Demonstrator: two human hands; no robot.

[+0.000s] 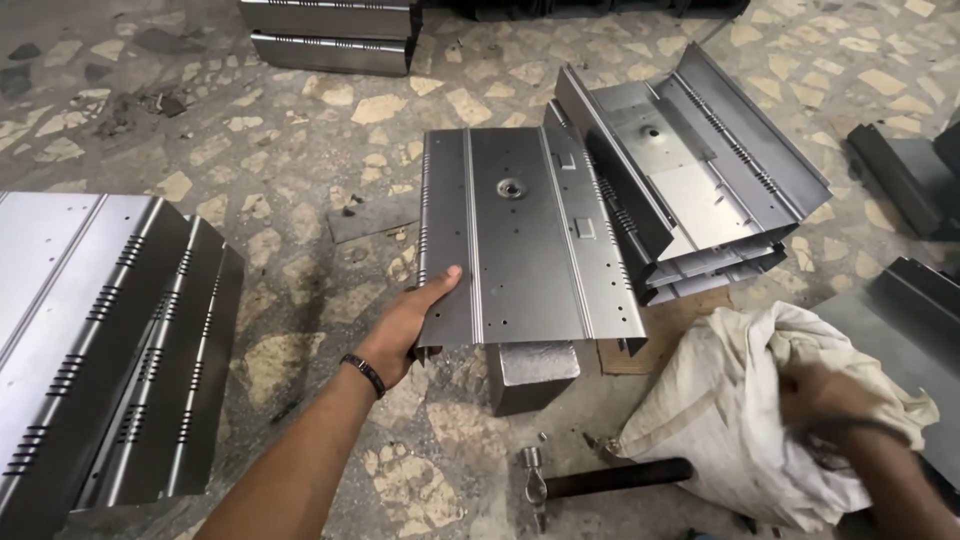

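One ribbed steel panel [525,240] at twelve o'clock: your left hand [408,325] clamps its edge; your blurred right hand [835,400] grips crumpled white cloth [730,400].

A stack of ribbed, slotted steel panels [110,340] lies along the left edge of the stone-chip floor [300,170]. Two more folded panels [330,35] sit at the far edge, and a tilted nested pile [700,170] rests toward the far right. A metal block [535,375] stands near the middle, beside a black-handled hammer [600,480] at the near edge.
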